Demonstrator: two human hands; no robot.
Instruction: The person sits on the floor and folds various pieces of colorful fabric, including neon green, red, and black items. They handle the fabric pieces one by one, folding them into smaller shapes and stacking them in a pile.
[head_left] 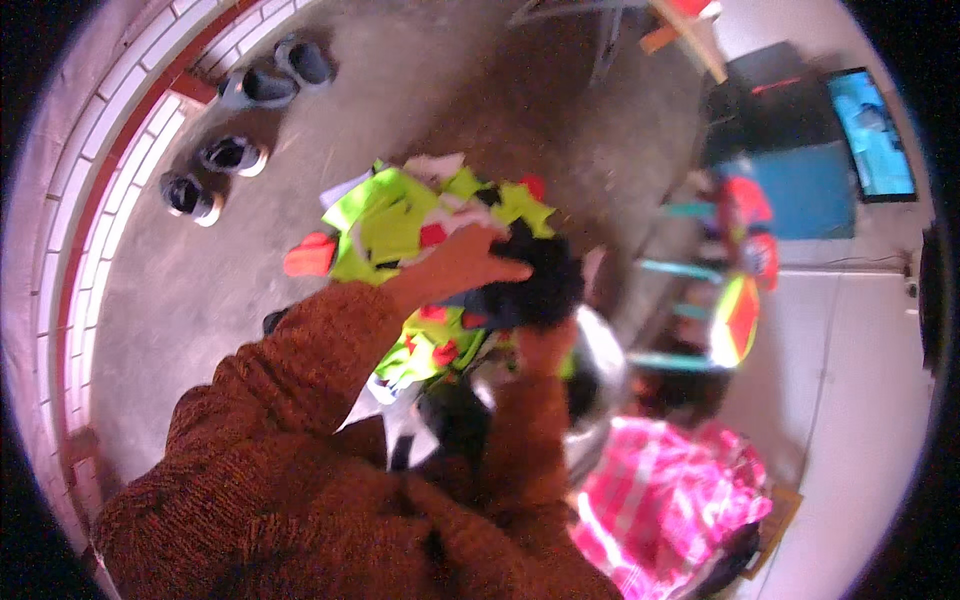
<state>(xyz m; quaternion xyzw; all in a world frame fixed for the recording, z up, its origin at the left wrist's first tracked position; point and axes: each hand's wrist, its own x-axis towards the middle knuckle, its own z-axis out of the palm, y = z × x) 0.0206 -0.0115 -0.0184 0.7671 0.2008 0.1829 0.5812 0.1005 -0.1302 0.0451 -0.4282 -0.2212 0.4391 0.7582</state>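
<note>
A dark, fuzzy bundle (535, 275), perhaps black cloth, is held up between my two hands. My left hand (455, 262) grips its left side, thumb across the front and the other fingers partly hidden. From below, my right hand (547, 345) holds the bundle's underside; its fingers are mostly covered and blurred. Beneath and beyond lies a heap of neon-yellow cloth pieces (385, 225) mixed with red, white and black scraps. A shiny metal basin (603, 365) shows partly behind my right wrist.
Dark shoes (235, 155) line the floor by the tiled wall at left. An orange-red piece (310, 254) lies beside the heap. At right are a turquoise-barred rack (685, 360), a blue surface (800, 190) and a lit screen (873, 135). Pink checked cloth (670, 500) sits lower right.
</note>
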